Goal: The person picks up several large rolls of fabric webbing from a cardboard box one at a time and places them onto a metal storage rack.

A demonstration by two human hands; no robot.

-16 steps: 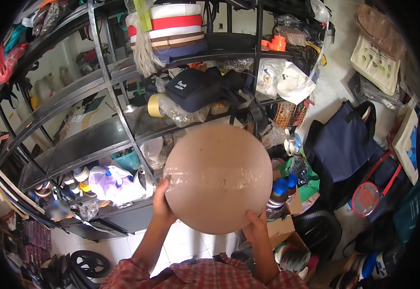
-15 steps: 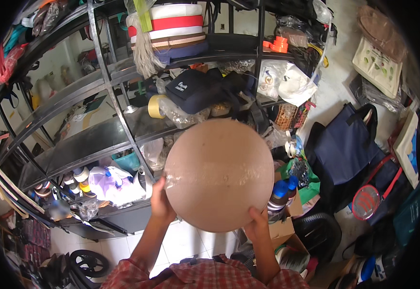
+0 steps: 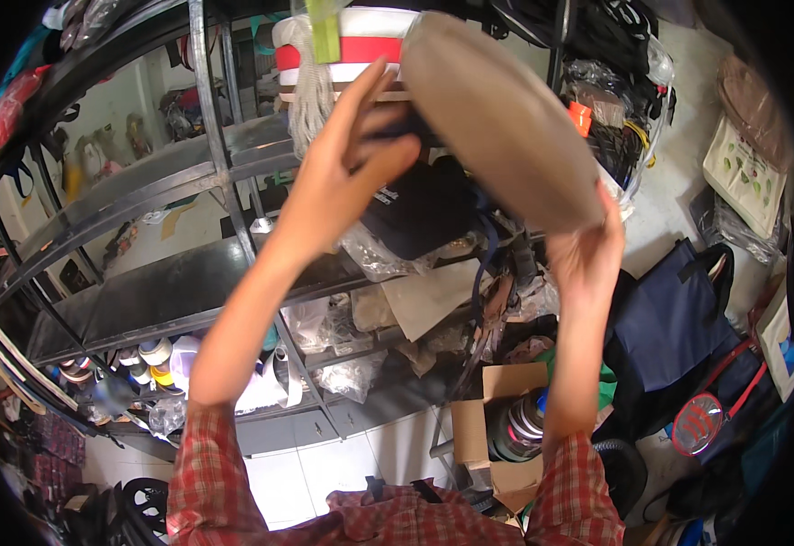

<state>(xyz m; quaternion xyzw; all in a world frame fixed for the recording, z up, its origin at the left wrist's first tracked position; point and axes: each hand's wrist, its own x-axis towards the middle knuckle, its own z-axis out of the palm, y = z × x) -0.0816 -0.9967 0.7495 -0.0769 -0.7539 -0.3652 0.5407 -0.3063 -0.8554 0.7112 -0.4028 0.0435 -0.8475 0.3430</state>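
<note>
A large, flat, round brown roll [image 3: 506, 127], possibly webbing, is tilted steeply at shelf height and smeared by motion. My right hand [image 3: 588, 237] grips its lower right edge, with fingers partly hidden behind it. Off the roll, my left hand [image 3: 347, 173] reaches up with its fingers apart and nothing in them. Just beyond that hand stands a stack of wide rolls [image 3: 347, 55] in white, red and brown, partly covered by the hand and the brown roll. A bundle of pale cord [image 3: 309, 100] hangs down the stack's left side.
A black metal shelf rack [image 3: 142, 282] spans the left and middle. Dark cloth [image 3: 424, 209] and plastic bags lie below the roll. An open cardboard box [image 3: 470, 428] holds more rolls near my right forearm. Navy bags [image 3: 674, 309] stand on the right.
The brown roll has gone up and to the right and turned from face-on to tilted. My left hand has let go of it; my right hand has risen with it.
</note>
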